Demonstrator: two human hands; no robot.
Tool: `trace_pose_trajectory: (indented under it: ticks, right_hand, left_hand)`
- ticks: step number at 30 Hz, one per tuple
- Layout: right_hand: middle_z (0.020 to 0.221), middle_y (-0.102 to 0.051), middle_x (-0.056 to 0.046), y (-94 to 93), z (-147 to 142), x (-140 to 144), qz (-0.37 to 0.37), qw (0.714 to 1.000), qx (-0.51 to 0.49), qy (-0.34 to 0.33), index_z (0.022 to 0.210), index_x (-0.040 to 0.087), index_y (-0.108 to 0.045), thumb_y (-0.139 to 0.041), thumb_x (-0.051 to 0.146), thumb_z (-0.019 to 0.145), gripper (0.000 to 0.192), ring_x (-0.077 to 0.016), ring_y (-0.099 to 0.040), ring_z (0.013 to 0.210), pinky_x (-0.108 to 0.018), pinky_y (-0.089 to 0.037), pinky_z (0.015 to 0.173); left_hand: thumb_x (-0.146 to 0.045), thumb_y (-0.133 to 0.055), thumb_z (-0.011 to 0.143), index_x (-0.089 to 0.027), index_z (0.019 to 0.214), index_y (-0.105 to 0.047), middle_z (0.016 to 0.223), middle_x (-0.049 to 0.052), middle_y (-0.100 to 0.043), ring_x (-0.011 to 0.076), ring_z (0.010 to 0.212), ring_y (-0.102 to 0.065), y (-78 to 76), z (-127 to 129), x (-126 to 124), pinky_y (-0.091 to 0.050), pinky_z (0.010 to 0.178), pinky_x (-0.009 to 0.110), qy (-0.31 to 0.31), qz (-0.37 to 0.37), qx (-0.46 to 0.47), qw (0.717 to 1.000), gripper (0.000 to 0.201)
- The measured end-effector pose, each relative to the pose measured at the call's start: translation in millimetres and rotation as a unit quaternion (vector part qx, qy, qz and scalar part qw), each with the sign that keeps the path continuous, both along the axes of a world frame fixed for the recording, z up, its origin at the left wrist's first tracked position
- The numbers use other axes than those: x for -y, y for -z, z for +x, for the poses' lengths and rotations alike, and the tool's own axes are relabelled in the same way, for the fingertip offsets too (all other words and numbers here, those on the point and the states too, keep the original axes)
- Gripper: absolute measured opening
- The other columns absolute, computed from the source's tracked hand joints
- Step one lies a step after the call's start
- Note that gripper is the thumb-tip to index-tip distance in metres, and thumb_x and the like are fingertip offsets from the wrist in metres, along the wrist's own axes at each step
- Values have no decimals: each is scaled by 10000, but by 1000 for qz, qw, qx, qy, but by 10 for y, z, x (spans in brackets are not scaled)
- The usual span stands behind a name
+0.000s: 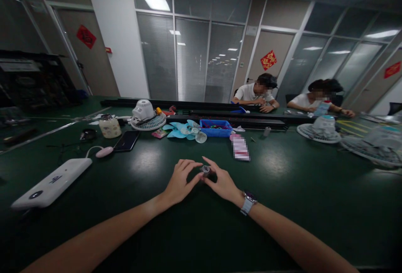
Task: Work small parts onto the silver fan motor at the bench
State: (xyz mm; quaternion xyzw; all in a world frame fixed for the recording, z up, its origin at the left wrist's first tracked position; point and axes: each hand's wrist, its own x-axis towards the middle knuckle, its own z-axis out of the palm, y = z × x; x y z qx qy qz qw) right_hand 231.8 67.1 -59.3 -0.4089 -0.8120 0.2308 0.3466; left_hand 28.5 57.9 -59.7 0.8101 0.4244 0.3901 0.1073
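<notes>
Both my hands meet over the dark green table a little ahead of me. My left hand and my right hand pinch a small round grey part between their fingertips, just above the tabletop. A watch sits on my right wrist. Beyond the hands lie a light blue fan blade, a blue tray of small parts and a white fan head on its grille.
At the left lie a white flat device, a pink mouse, a black phone and a jar. More fan grilles rest at the right. Two people sit across a black rail at the far side.
</notes>
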Motion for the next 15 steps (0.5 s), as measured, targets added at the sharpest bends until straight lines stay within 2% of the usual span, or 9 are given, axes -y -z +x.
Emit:
trace_pose_trajectory:
  ticks: [4,8,12,15]
  right_hand:
    - [1074,-689,-21,23,10,-11,-12,1000,-15,-17,1500,310,-246,-615,312,866,733,-194,-665,945,-387,-512,873]
    - [1111,-681,-29,39,-1,-14,-7,1000,-14,-10,1487,321,-274,-635,356,855,728,-202,-666,962,-390,-525,860]
    - [1053,-690,-21,23,-16,13,-3,1000,7,-5,1487,323,-270,-660,379,837,759,-205,-673,911,-390,-532,829]
    - [1038,-690,-33,-4,-14,32,5,1000,30,2,1490,292,-272,-651,387,843,756,-221,-668,906,-399,-526,830]
  left_hand:
    - [-369,-535,931,-278,1203,-646,1154,70,-607,249,1117,-477,-23,121,18,-411,955,405,5,-14,25,1000,308]
    - [-402,-579,901,-280,1048,-732,1075,64,-644,256,1087,-485,-79,168,-87,-420,940,413,0,-45,62,997,245]
    - [-406,-603,880,-273,928,-762,996,48,-685,250,1051,-508,-161,141,-181,-425,928,411,-3,-56,74,996,213]
    - [-404,-590,887,-260,921,-762,954,43,-712,242,1025,-531,-194,54,-231,-430,922,395,-40,-29,115,992,227]
